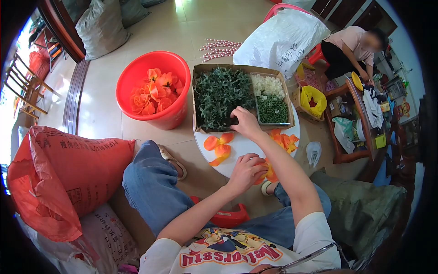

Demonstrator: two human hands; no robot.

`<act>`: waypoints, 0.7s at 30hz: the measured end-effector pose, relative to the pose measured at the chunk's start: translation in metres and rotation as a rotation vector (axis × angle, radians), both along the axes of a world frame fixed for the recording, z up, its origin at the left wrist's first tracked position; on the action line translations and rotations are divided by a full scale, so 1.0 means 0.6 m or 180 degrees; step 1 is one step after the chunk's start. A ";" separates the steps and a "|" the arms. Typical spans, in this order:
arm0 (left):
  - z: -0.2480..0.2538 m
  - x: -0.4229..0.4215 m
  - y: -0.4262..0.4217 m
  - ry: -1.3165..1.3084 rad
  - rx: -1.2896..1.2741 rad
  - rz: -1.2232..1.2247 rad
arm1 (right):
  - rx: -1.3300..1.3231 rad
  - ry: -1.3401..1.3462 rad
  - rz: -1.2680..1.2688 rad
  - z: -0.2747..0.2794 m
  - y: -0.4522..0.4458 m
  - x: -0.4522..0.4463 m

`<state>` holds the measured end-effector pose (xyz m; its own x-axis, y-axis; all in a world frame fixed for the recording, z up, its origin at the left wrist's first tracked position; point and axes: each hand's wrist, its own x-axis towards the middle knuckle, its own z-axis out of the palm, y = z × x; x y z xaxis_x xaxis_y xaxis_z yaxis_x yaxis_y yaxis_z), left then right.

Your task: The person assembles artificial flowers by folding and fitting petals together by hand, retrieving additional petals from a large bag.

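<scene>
My left hand (248, 170) is over the front of a round white table (232, 162), its fingers closed on orange fabric flower petals (271, 173). Crossing above it, my right hand (245, 122) reaches into a cardboard box (197, 102) at the edge of a heap of dark green plastic leaf pieces (222, 93). Its fingers are bent together; what they pinch is hidden. Loose yellow-orange petals (222, 150) lie left of my hands, and another pile of petals (286, 140) is on the right. A clear tray (273, 124) in the box holds white pieces (267, 85) and small green pieces (272, 109).
A red bucket (179, 112) with orange flowers (157, 93) stands to the left. A red sack (86, 169) is beside my leg. A white bag (278, 41) sits behind the box, near pink-and-white stems (220, 49). Another person (353, 48) is at a wooden table at right.
</scene>
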<state>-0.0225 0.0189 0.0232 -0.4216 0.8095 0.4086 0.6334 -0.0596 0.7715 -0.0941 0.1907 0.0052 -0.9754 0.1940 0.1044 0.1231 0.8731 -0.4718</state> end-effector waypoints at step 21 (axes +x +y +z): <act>-0.003 -0.001 0.000 -0.0022 0.0014 -0.0025 | -0.1019 0.0238 -0.0613 0.000 0.015 0.017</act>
